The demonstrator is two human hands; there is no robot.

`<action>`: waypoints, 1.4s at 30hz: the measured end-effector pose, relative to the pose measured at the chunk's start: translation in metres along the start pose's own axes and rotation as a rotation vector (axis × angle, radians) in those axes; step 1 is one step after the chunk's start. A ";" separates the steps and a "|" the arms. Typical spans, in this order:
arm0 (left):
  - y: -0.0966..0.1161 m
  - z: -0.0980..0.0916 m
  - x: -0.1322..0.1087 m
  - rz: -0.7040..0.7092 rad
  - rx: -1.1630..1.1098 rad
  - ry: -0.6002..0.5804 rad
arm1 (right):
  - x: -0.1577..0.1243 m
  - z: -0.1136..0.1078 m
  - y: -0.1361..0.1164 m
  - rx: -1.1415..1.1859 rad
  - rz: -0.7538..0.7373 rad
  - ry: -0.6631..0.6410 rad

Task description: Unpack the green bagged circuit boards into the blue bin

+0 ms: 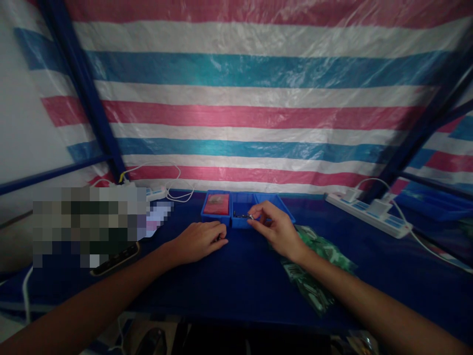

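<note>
My right hand [275, 228] pinches a small shiny metal piece [251, 217] between thumb and fingertips, over the front of a blue bin [242, 199]. A few small dark metal parts show in that bin beside the fingertips. On the blue table, my left hand [201, 241] is closed, its fingers curled in toward the thumb; whatever it holds, if anything, is hidden. Just beyond it stands another blue bin [216, 218] with red packets [216, 204] inside. A third blue bin [277, 199] is partly covered by my right hand.
Green-tinted plastic bags [314, 256] with metal pieces lie under and beside my right forearm. A white power strip [369, 214] with plugs and cables is at right, another power strip [157, 193] at back left. A striped plastic sheet [236, 118] hangs behind the table.
</note>
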State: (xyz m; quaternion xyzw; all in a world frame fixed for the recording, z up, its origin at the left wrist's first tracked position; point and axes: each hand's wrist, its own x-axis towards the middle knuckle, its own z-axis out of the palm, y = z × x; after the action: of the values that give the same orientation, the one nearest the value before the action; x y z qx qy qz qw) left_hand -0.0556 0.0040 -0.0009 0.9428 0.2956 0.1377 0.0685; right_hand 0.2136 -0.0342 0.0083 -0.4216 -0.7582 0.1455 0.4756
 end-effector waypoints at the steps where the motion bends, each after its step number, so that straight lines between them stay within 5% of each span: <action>1: 0.000 0.000 0.000 -0.001 -0.002 -0.001 | 0.000 0.000 0.000 -0.026 -0.020 0.002; 10: -0.002 0.002 0.000 0.005 -0.010 0.009 | -0.002 0.000 -0.004 -0.020 -0.018 0.013; 22: -0.002 0.000 0.001 0.011 -0.008 -0.011 | 0.004 0.002 -0.011 0.625 0.346 -0.126; 32: 0.001 -0.002 0.000 0.008 -0.024 -0.016 | 0.007 -0.003 -0.010 0.926 0.536 -0.147; 42: 0.000 -0.001 0.000 0.012 -0.021 -0.018 | 0.007 -0.006 -0.011 1.061 0.622 -0.306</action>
State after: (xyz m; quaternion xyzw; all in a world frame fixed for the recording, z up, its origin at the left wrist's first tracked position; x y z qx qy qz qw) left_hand -0.0558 0.0044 -0.0002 0.9449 0.2881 0.1329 0.0803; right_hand 0.2114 -0.0367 0.0226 -0.3034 -0.4843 0.6917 0.4416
